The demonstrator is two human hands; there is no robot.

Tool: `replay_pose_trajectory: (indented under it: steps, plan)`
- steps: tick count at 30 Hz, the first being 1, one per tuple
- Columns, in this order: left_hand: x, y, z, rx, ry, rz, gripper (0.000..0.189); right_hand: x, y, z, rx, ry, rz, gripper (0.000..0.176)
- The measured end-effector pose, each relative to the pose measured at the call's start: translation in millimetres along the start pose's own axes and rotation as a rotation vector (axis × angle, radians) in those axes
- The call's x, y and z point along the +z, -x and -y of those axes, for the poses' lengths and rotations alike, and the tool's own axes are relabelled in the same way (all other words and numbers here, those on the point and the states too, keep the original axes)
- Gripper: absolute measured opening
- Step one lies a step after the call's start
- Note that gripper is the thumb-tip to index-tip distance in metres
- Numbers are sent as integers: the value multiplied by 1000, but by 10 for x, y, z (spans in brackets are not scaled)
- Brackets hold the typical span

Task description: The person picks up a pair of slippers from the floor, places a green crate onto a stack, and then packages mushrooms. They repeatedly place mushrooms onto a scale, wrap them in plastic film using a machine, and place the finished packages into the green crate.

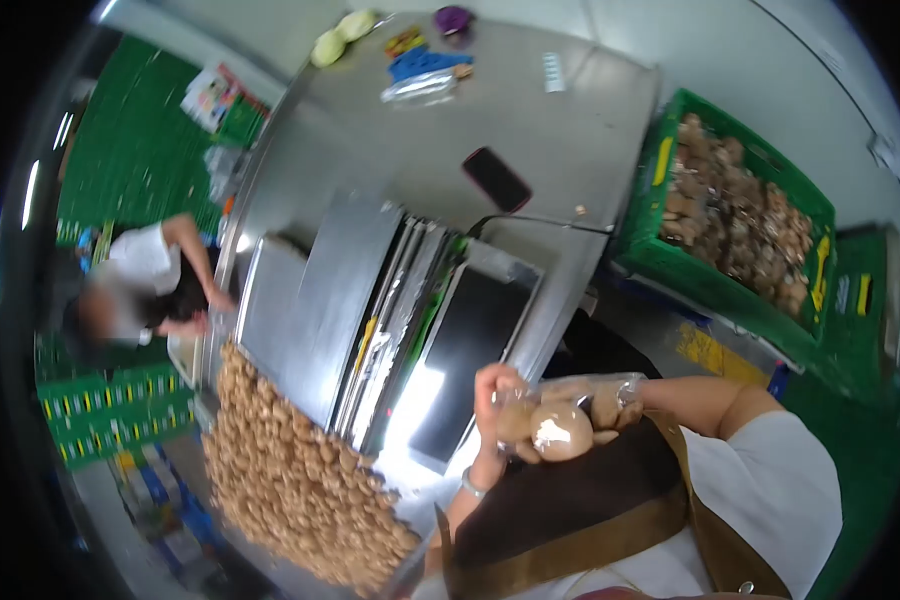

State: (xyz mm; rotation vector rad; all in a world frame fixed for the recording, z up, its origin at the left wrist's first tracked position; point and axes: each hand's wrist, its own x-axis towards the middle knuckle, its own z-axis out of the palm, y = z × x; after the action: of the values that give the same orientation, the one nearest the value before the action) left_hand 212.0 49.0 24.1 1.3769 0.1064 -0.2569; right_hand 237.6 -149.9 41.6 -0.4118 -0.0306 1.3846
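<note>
A clear plastic bag of brown mushrooms (560, 425) is held up in front of my apron. My left hand (497, 388), with a bracelet at the wrist, has its fingers closed on the bag's left end. From the right, my right hand (646, 393) reaches to the bag's other end; the bag hides most of its fingers. Beneath my left hand is a packing machine with a dark, shiny plate (470, 345). A large heap of loose brown mushrooms (300, 480) lies on the steel table to the left.
A green crate (660, 245) full of bagged mushrooms stands at right. On the steel table (360, 140) lie a phone (497, 179), a blue item (430, 64), a purple cabbage (453, 20) and pale round vegetables (342, 36). Across the table is another person (145, 265), hands near its edge.
</note>
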Motion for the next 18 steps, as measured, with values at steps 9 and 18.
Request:
replay_pose_trajectory:
  steps: [9, 18]
  plan:
    - [968, -307, -146, -249, 406, 830, 37, 339, 1389, 1011, -314, 1450, -910, 39]
    - [2382, -1471, 281, 101, -782, 811, 23, -286, 2676, 730, -808, 801, -1240, 43]
